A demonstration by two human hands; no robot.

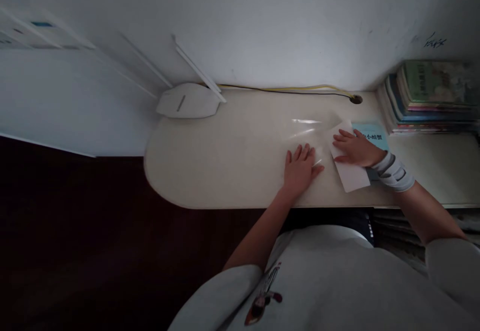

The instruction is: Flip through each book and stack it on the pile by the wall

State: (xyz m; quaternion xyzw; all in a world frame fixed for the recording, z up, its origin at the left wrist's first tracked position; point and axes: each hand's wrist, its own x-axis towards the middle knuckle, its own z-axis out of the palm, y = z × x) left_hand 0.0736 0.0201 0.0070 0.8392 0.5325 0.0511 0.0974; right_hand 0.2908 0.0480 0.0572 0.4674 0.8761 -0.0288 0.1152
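My left hand (pixel 299 170) lies flat with spread fingers on a clear plastic sheet (pixel 305 132), which shows mainly by its glints on the pale desktop. To its right, my right hand (pixel 354 148) rests palm down, fingers stretched out, on a white sheet or cover flap (pixel 352 178). Beside and partly under that flap is a light blue book (pixel 376 133) with dark printed characters; my right hand and wrist hide much of it. A grey band (pixel 395 172) wraps my right wrist. Whether the white piece is joined to the book or the plastic, I cannot tell.
A stack of books (pixel 435 96) stands at the right against the wall. A white router (pixel 188 102) with upright antennas sits at the back left. Yellow and black cables (pixel 285 89) run along the wall to a hole (pixel 356 99). The desk (pixel 210 171) has a rounded left end.
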